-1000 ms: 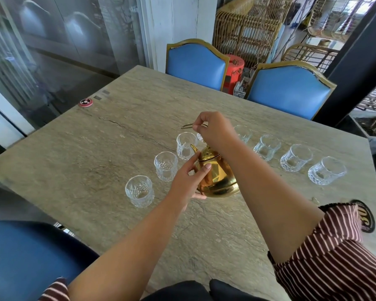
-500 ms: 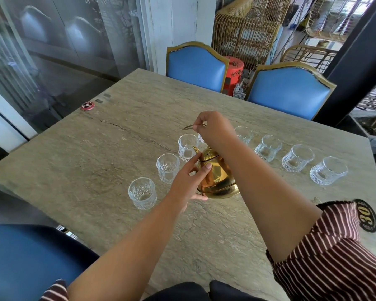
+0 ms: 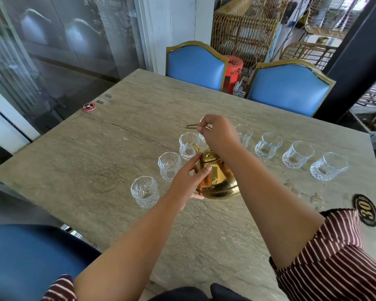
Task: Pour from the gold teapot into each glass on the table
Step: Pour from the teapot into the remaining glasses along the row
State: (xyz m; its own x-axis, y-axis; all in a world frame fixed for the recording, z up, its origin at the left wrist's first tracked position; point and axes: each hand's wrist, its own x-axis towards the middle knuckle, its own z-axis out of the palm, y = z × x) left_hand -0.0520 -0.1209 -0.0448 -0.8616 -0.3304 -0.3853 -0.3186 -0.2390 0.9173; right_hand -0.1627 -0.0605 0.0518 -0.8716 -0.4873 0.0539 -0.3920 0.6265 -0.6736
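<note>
The gold teapot (image 3: 218, 181) stands near the table's middle, its spout pointing toward the third glass from the left (image 3: 188, 145). My right hand (image 3: 218, 133) is closed around the teapot's thin wire handle above the lid. My left hand (image 3: 188, 178) rests flat against the teapot's left side, thumb near the lid. Several cut-glass tumblers form an arc: the leftmost glass (image 3: 144, 191), a second glass (image 3: 169, 166), then more on the right, ending with the rightmost glass (image 3: 328, 166). One glass is mostly hidden behind my right hand.
The stone table (image 3: 117, 153) has a red round badge (image 3: 88, 106) at its far left and a black "30" disc (image 3: 365, 210) at the right edge. Two blue chairs (image 3: 197, 64) stand along the far side; a blue seat (image 3: 26, 257) is near left.
Both hands and the teapot have hardly moved; the view has only shifted slightly.
</note>
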